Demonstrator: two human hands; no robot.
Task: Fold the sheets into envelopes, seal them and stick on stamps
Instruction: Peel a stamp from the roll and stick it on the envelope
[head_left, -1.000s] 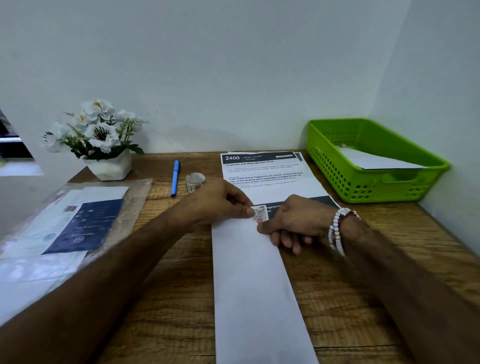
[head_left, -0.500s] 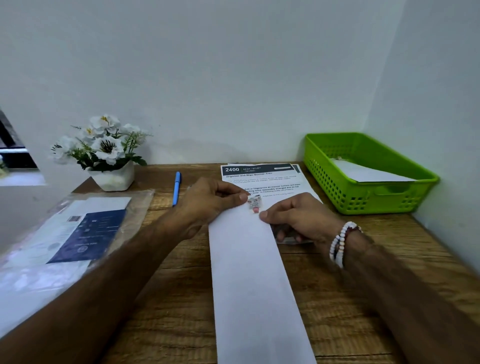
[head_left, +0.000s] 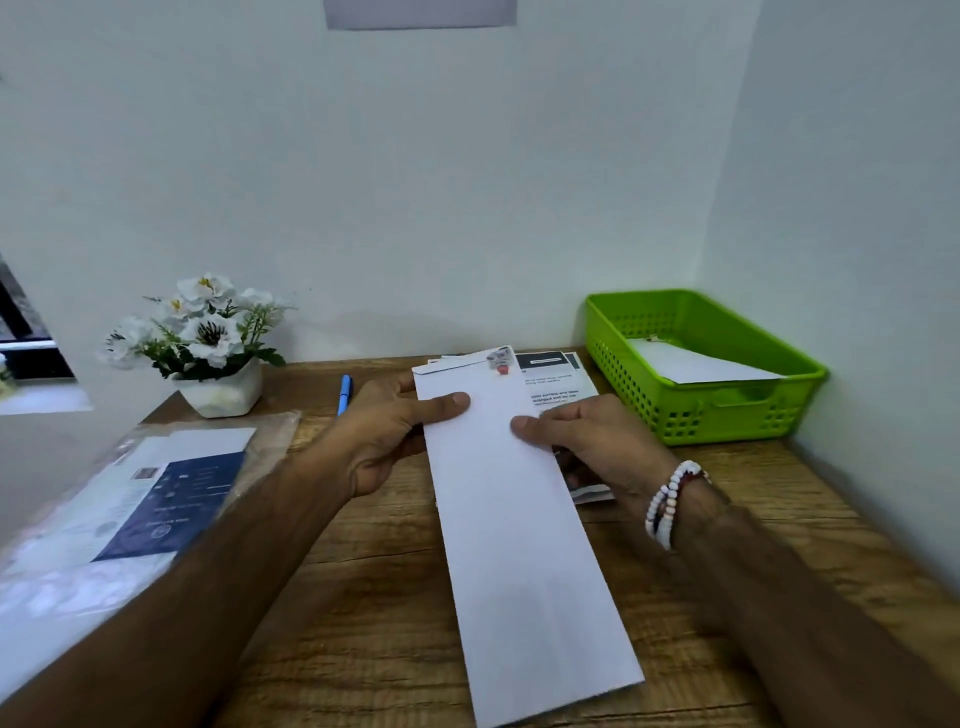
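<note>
Since half a second ago the long white envelope (head_left: 511, 525) has come up off the bench (head_left: 363, 597) at its far end, and both hands have shifted from pinching the stamp (head_left: 500, 359) to gripping the envelope's long edges. The stamp now sits stuck near the envelope's far right corner, with a small red mark just below it.

The left hand (head_left: 387, 436) is closed on the envelope's left edge, thumb flat on top and fingers curled underneath. The right hand (head_left: 587, 441) is closed on the envelope's right edge in the same way, thumb on the face, fingers below; a beaded bracelet (head_left: 670, 501) circles that wrist. The envelope runs lengthwise away from the person, its near end low over the bench's front edge.

Behind and right of the envelope lie printed sheets (head_left: 558, 382) with dark headers, partly hidden by it. Further right of the envelope stands a green basket (head_left: 701, 410) holding a white envelope (head_left: 696, 364). Left of the held envelope, just beyond the left hand, lies a blue pen (head_left: 344, 393); further left is a pot of white flowers (head_left: 208, 343), and nearer the person a clear plastic sleeve (head_left: 130, 499) with papers inside.
</note>
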